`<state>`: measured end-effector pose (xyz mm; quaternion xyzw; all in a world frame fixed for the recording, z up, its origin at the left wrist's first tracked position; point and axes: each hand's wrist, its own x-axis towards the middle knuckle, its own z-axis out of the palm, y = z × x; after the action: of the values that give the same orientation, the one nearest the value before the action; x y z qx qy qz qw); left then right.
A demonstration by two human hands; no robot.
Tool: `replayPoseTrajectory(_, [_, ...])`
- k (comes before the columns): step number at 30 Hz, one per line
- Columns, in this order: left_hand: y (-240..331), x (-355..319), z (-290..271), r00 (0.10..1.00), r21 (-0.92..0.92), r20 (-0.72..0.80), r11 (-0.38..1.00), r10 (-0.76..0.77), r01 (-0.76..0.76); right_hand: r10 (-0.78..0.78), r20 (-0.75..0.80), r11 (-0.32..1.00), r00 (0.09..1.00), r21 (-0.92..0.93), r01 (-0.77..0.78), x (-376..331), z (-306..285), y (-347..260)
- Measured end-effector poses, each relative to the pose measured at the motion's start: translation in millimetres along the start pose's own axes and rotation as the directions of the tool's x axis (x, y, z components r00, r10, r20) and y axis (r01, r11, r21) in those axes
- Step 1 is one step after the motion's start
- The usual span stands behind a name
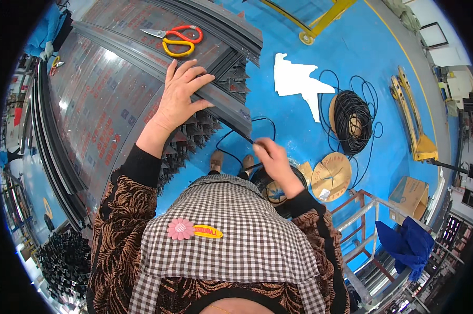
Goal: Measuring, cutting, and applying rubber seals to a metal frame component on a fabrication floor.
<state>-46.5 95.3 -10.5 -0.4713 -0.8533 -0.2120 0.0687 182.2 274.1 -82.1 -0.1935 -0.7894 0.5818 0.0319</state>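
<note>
My left hand (180,94) lies flat with fingers spread on a grey metal frame rail (223,107) at the edge of a large film-covered panel (111,89). My right hand (272,157) pinches a thin black cable (260,121) just off the rail's end, the cable looping down toward the blue floor. Red and yellow scissors (178,39) rest on the panel beyond my left hand. Black corner pieces (194,133) stick out under the panel's edge.
A coil of black cable (352,119) and a round cardboard spool disc (331,177) lie on the blue floor (289,47) to the right. White paper scrap (298,81), a cardboard box (408,194), a metal step frame (363,220) with blue cloth (409,243), and a yellow pallet jack (412,123) surround them.
</note>
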Motion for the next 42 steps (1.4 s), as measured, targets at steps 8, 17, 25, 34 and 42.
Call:
replayPoseTrajectory(8, [5, 5, 2, 1.0, -0.022, -0.013, 1.0, 0.009, -0.01, -0.078, -0.024, 0.994, 0.997, -0.075, 0.076, 9, 2, -17])
replayPoseTrajectory(17, [0, -1, 2, 1.0, -0.054, -0.022, 0.999, -0.006, 0.005, -0.084, -0.037, 0.996, 0.996, 0.0, 0.084, -4, -8, -6])
replayPoseTrajectory(25, [-7, -4, 1, 0.998, -0.067, -0.06, 0.997, 0.023, -0.027, -0.016, -0.005, 0.989, 1.0, -0.15, 0.015, -32, -31, 35])
replayPoseTrajectory(34, [-3, -5, 1, 0.999, -0.067, -0.05, 0.998, 0.002, -0.005, -0.055, 0.085, 0.996, 0.995, -0.064, 0.06, -8, -20, 10])
replayPoseTrajectory(42, [-1, 0, 5, 0.999, -0.062, -0.05, 0.998, 0.006, -0.009, -0.012, 0.134, 1.0, 0.991, 0.027, 0.008, 8, -19, -5])
